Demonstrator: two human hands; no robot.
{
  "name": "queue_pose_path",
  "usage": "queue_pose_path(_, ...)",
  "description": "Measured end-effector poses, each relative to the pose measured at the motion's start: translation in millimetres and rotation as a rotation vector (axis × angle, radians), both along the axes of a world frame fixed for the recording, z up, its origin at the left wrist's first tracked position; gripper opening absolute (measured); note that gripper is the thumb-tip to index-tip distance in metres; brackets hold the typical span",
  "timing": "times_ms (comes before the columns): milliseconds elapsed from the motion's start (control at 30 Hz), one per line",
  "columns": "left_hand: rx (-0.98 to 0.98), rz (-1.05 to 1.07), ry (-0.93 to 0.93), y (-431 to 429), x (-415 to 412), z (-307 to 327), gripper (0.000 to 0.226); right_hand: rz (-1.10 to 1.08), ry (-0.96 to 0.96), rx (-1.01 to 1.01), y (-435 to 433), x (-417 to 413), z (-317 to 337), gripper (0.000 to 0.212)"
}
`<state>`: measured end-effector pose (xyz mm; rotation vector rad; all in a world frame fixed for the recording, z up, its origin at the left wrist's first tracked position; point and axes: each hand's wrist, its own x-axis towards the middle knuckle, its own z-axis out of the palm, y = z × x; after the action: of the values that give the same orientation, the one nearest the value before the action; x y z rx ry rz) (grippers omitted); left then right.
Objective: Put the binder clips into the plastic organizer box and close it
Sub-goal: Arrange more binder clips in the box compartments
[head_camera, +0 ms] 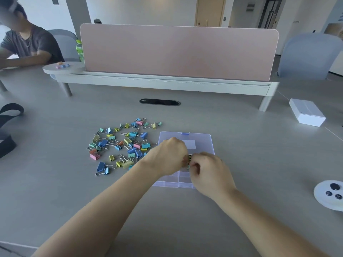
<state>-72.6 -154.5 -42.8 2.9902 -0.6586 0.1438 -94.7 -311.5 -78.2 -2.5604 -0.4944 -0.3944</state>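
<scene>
A head-camera view looked down on 2 bare forearms reaching across a grey table. Near the table's middle, somewhat toward its near edge, lay a clear plastic organizer box, its lid folded back flat toward the far edge with a blue latch on its far rim. The left hand and right hand met above the box, fingers curled, and both appeared to pinch 1 small clip between their fingertips. The hands hid most of it.

Just beside the box, toward the table's left edge, dozens of pastel binder clips lay scattered in a loose pile. The compartments visible at the box's near side showed no clips, so the filling looked barely begun.

To do this step well, the clip probably needed its wire handles folded flat, then lowering into 1 compartment and letting go close to the floor so that it would not bounce out. Keeping clips off the dividers, the rim and the hinge line should let the lid shut later. Freeing the left hand for the pile would likely speed things up.

A white box sat toward the right edge, a round controller near the right near corner, and a pink divider screen stood along the far edge.
</scene>
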Motion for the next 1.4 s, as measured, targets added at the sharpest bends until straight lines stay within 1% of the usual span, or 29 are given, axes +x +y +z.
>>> queue_pose_path(67,-0.102,-0.024,0.056,15,0,8,0.025,-0.009,0.01,0.003,0,0,0,0.017)
queue_pose_path(133,-0.243,0.068,0.075,36,-2,18,0.018,-0.012,0.016,0.004,0,1,0,0.016)
queue_pose_path(167,-0.277,0.13,0.058,50,-2,21,0.015,-0.011,0.022,0.007,0,1,1,0.015)
queue_pose_path(267,-0.24,0.238,0.01,85,-4,21,0.009,-0.015,0.042,0.008,0,0,2,0.015)
queue_pose_path(433,-0.151,0.215,-0.003,97,-6,5,0.008,-0.037,0.048,-0.002,0,1,3,0.014)
queue_pose_path(567,-0.082,0.247,-0.048,100,-1,-6,0.025,-0.047,0.055,0.007,0,-1,5,0.013)
queue_pose_path(633,-0.055,0.258,-0.058,100,1,-11,0.027,-0.067,0.052,0.009,0,-1,5,0.013)
queue_pose_path(800,-0.051,0.263,-0.028,97,1,-17,0.017,-0.061,0.057,0.021,-2,-1,5,0.014)
queue_pose_path(900,-0.061,0.278,-0.012,98,1,-18,0.016,-0.057,0.059,0.022,-2,-1,5,0.013)
queue_pose_path(967,-0.08,0.282,-0.035,95,-1,-17,0.017,-0.057,0.061,0.02,-1,0,5,0.013)
queue_pose_path(1067,-0.133,0.282,-0.091,87,-4,-11,0.015,-0.057,0.063,0.018,-1,0,5,0.013)
queue_pose_path(1167,-0.22,0.269,-0.084,79,-7,-5,0.008,-0.058,0.069,0.015,-1,0,6,0.014)
queue_pose_path(1200,-0.281,0.254,-0.074,74,-8,-2,0.01,-0.057,0.069,0.013,-1,-1,5,0.013)
queue_pose_path(1300,-0.503,0.163,-0.023,50,-13,14,0.027,-0.06,0.066,0.009,-1,0,5,0.012)
queue_pose_path(1333,-0.555,0.131,-0.001,41,-15,19,0.028,-0.059,0.063,0.008,-1,0,5,0.012)
queue_pose_path(1400,-0.6,0.069,0.041,26,-16,24,0.027,-0.054,0.052,0.008,-2,0,5,0.011)
